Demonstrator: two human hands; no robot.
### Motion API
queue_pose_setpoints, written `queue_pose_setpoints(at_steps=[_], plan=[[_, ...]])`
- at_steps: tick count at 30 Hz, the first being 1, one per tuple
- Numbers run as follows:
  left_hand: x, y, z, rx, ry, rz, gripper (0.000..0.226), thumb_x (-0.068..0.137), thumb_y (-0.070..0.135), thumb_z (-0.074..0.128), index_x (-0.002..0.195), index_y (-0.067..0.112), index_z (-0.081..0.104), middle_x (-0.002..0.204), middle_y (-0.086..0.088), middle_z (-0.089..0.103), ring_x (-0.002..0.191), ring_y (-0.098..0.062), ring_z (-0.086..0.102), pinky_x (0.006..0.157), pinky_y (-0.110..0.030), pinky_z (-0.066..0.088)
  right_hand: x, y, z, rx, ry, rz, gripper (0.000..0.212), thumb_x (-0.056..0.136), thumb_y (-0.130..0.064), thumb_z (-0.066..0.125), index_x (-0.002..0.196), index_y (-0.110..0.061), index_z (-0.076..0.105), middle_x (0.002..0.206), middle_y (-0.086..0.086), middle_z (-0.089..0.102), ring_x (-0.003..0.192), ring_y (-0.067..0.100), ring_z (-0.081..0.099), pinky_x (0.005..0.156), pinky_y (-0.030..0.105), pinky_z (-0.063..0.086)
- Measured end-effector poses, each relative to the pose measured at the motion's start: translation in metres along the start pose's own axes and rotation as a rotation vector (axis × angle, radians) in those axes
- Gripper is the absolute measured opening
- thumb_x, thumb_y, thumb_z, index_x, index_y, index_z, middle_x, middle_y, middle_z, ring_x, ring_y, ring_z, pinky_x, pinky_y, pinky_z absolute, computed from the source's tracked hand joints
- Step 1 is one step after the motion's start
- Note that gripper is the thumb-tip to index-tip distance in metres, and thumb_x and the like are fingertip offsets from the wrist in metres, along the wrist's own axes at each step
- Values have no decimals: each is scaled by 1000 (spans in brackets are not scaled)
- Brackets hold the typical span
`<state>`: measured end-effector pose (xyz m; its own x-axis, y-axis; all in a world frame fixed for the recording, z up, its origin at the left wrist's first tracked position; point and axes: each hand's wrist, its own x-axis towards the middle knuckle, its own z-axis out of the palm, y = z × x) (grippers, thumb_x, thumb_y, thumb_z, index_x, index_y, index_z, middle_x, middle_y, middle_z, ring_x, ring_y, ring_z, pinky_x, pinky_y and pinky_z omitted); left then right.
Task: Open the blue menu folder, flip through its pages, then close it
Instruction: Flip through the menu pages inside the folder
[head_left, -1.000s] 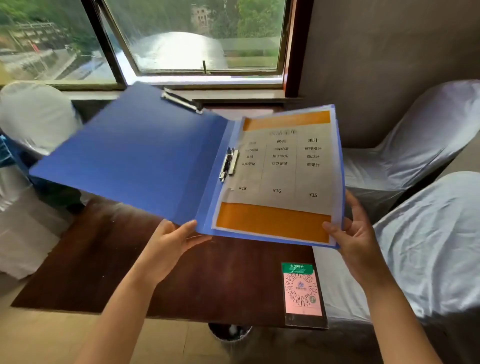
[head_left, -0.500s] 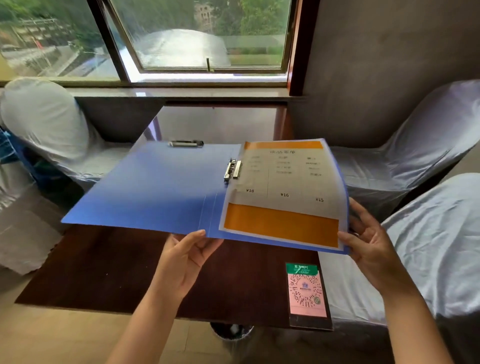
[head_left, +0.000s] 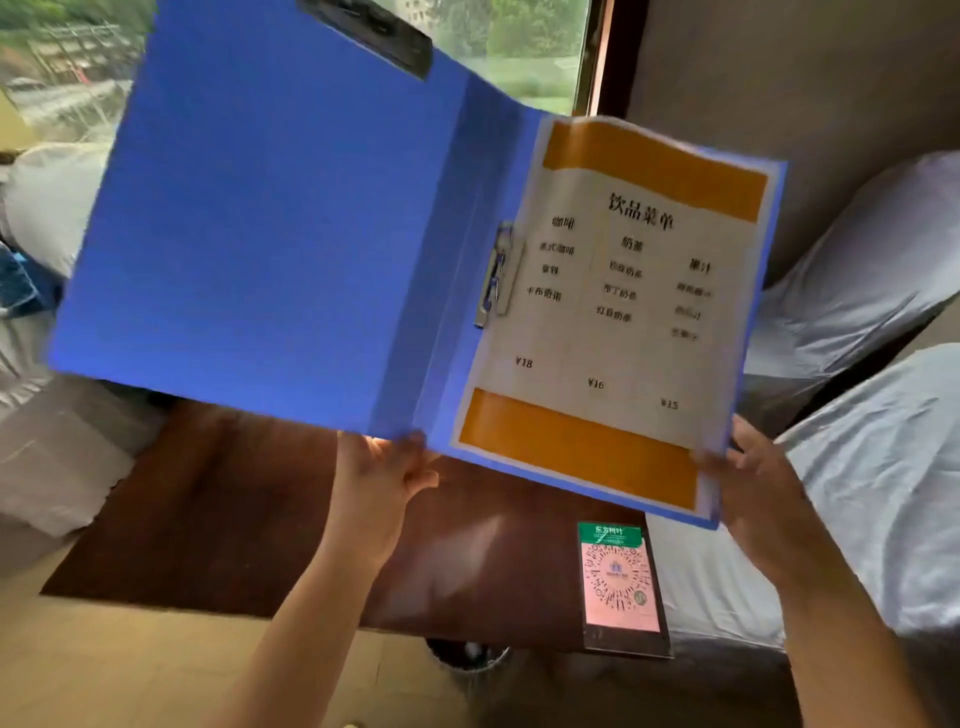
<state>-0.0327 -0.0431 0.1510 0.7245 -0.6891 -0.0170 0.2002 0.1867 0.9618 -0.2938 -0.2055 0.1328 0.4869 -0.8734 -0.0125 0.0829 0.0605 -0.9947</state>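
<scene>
While the folder (head_left: 270, 234) is held open up in the air over the bench (head_left: 218, 519), the left hand (head_left: 376, 486) pinches its bottom edge near the spine, thumb on the inside and fingers hidden behind. Going right, there's the side clip (head_left: 496, 275) and the menu page (head_left: 618, 312), with the right hand (head_left: 753, 488) loosely curled round the lower right corner, thumb resting on the page. For the flipping I'd keep the left grip firm so the cover doesn't flop, then slide that right thumb under just the top sheet and peel it leftward, gently since it's clipped.
</scene>
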Motion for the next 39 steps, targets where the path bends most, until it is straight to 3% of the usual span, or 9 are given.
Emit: queue_pose_setpoints(at_steps=[3,7,10,15,23,26,31,35,39], plan=[[3,-19,-12,147,-19,55,26,89,-8,49,103,14,53,68,-1,66,51,-6,64,45,-19,52,2,4,8,-112,-47,17,40,80,-16,58,117,-30,51,110,-7,68,98,17,68,66,29,59],[3,-34,-25,35,-157,-97,30,91,-3,48,103,21,61,79,1,76,69,-15,72,60,-24,57,3,5,4,-199,-50,15,43,87,-8,54,127,-19,46,119,7,62,96,16,69,70,31,60],[2,-43,-27,4,-144,-211,25,88,-6,51,103,13,58,84,-8,76,77,-26,73,63,-27,58,1,3,-1,-196,-52,15,45,84,-14,55,126,-29,46,121,4,61,98,20,68,71,33,60],[2,-47,-23,-27,-62,-283,34,68,15,69,99,2,60,75,0,77,73,-24,73,59,-22,57,4,-5,-5,-145,-69,-28,47,79,-22,56,122,-39,47,119,1,64,101,19,67,74,37,59],[0,-45,-21,-47,-56,-271,22,83,1,61,98,16,57,73,8,76,70,-19,73,62,-27,61,6,-14,-18,-102,-215,36,84,71,-10,65,135,-52,30,126,6,63,110,25,63,80,48,56],[0,-42,-19,-61,-52,-255,25,81,0,62,99,16,56,74,5,76,70,-19,73,58,-24,59,4,-11,-14,-134,-151,2,79,72,-13,64,136,-48,33,122,4,66,108,23,64,80,49,56],[-7,-40,-13,-113,-76,-276,30,81,-4,60,108,8,54,98,-11,62,72,-19,72,61,-28,60,3,-10,-2,-212,32,-91,54,80,-11,63,125,-38,51,110,-4,70,94,9,68,69,22,58],[-13,-40,-13,-179,-90,-347,19,83,-5,58,100,1,59,85,-14,63,65,-20,71,57,-27,60,2,-14,5,-208,147,-100,13,84,-17,60,93,-25,66,108,14,67,92,27,66,67,20,58],[-12,-38,-18,-190,-85,-355,12,79,-3,60,90,0,63,79,-15,62,64,-20,71,56,-27,59,-3,-25,3,-378,258,-121,13,85,-18,59,93,-10,64,123,13,57,103,22,58,70,19,56]])
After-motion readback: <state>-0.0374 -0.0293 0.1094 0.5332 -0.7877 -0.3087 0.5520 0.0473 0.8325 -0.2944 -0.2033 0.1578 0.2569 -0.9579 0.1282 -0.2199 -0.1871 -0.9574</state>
